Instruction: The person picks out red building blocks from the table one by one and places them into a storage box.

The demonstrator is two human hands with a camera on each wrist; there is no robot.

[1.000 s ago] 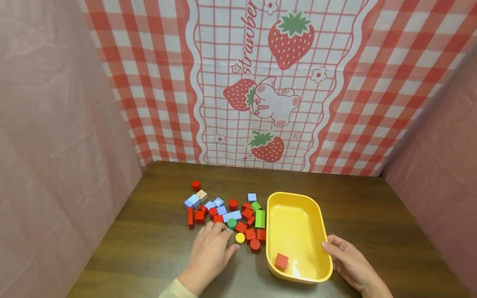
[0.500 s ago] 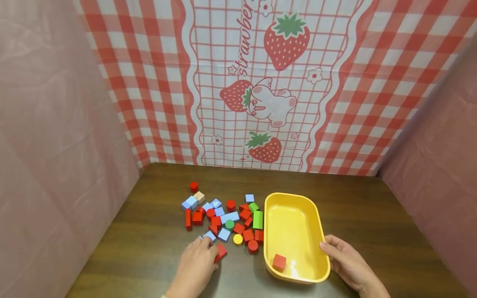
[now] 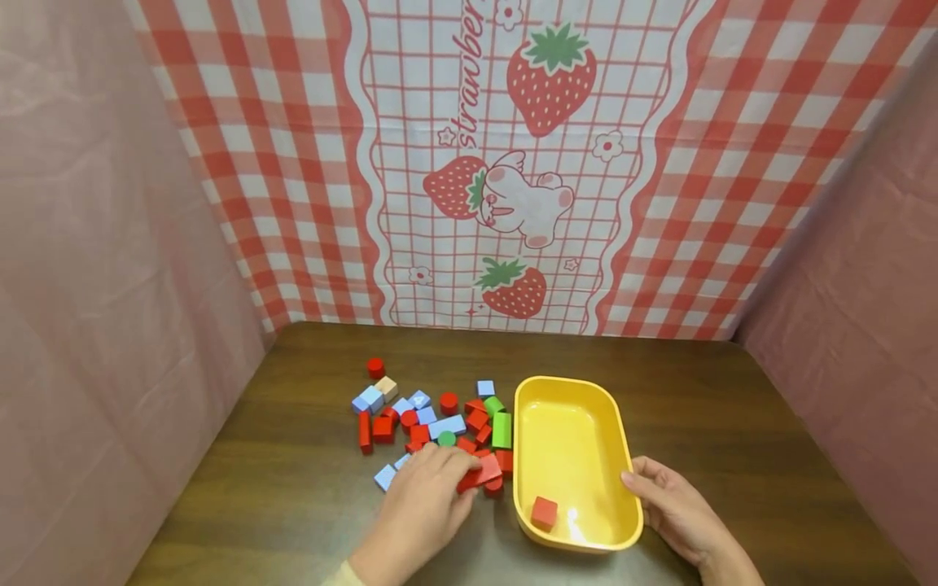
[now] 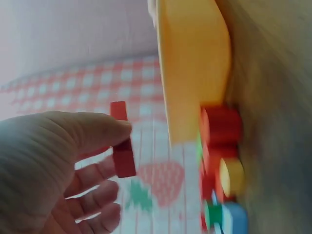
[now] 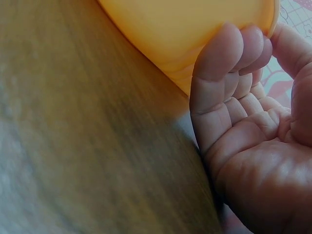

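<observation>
Between thumb and fingers, my left hand (image 3: 421, 505) pinches a red rectangular block (image 3: 484, 470). In the left wrist view the same red block (image 4: 124, 158) is held clear of the table. In the head view it is just left of a yellow plastic bin (image 3: 572, 439), above other red blocks. My right hand (image 3: 677, 509) grips the bin's right wall, thumb on the rim. The right wrist view has the fingers (image 5: 214, 53) against the bin's outer side (image 5: 161, 29). Inside the bin, near its front left corner, lies one red cube (image 3: 544, 513).
Loose blocks spread left of the bin: several red ones, blue blocks (image 3: 447, 426), green pieces (image 3: 501, 430) and a plain wooden block (image 3: 386, 387). A red cylinder (image 3: 376, 368) sits farthest back. A strawberry-print cloth (image 3: 513, 203) hangs behind the brown table (image 3: 242, 505).
My left hand picked up the red block from the front of the pile and carried it right, toward the bin. My right hand keeps its grip on the bin.
</observation>
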